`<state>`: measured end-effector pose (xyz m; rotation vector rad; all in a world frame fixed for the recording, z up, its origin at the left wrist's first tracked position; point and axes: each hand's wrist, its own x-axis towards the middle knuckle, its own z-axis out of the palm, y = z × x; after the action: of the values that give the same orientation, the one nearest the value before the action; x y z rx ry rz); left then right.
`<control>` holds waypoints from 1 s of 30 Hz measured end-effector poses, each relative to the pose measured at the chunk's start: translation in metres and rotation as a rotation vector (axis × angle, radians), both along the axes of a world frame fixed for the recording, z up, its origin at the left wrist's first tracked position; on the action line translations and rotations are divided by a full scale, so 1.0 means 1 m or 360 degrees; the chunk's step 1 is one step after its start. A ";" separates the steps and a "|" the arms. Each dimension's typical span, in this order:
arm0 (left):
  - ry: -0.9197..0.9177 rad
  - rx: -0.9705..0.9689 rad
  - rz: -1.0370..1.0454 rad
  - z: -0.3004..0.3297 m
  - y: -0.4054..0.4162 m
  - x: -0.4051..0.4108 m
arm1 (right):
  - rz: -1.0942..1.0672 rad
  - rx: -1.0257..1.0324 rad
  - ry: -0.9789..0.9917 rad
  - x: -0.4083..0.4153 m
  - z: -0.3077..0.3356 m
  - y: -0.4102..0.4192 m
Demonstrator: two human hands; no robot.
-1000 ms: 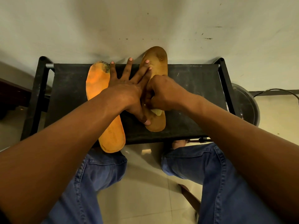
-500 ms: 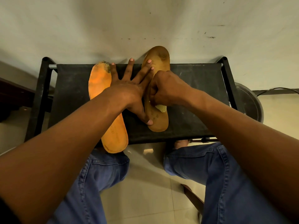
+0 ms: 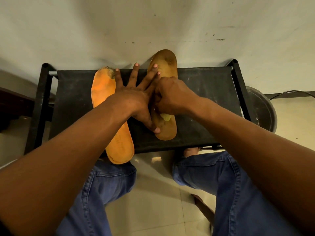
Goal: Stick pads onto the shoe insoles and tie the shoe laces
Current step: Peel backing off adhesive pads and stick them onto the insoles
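A person in blue jeans [image 3: 238, 193] is sitting at a small black table [image 3: 204, 92] set against a pale wall [image 3: 153, 23], with both forearms reaching over it.

Two insoles are lying lengthwise on the table top. The orange insole [image 3: 102, 87] is sitting toward nine o'clock, its heel end hanging past the near edge above the left knee and its dark, worn toe pointing to twelve. The tan insole [image 3: 166, 65] is sitting at the centre, just beside the orange one but apart from it, its toe overhanging the far edge.

The left hand [image 3: 134, 101] is lying flat with fingers spread straight. Two of its fingertips are pressing on the front half of the tan insole, the thumb is resting on that insole's heel half near six o'clock, and the smallest finger is reaching beside the orange insole's toe. It is gripping nothing.

The right hand [image 3: 172, 96] is curled into a loose fist over the middle of the tan insole, knuckles up. A pale yellow pad [image 3: 166, 116] is showing from under its heel side, lying on the tan insole. The fingertips are hidden, so I cannot tell whether they are pinching the pad or only pressing it.

At three o'clock, beyond the table frame, a dark round object [image 3: 260, 109] is standing on the tiled floor [image 3: 153, 201], with a dark cable [image 3: 293, 91] running behind it.
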<state>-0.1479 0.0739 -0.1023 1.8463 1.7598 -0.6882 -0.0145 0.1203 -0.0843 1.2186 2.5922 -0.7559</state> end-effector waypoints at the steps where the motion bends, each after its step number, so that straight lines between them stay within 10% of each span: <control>1: 0.0002 0.0002 -0.0004 0.000 0.000 0.000 | -0.0070 0.0058 0.0013 0.001 -0.002 0.003; 30: -0.0020 -0.0029 -0.0011 0.000 0.002 0.000 | -0.0202 0.0049 0.0009 0.004 -0.005 0.014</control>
<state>-0.1478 0.0763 -0.1024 1.8415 1.7346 -0.6909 -0.0101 0.1339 -0.0893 1.4028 2.5594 -0.7456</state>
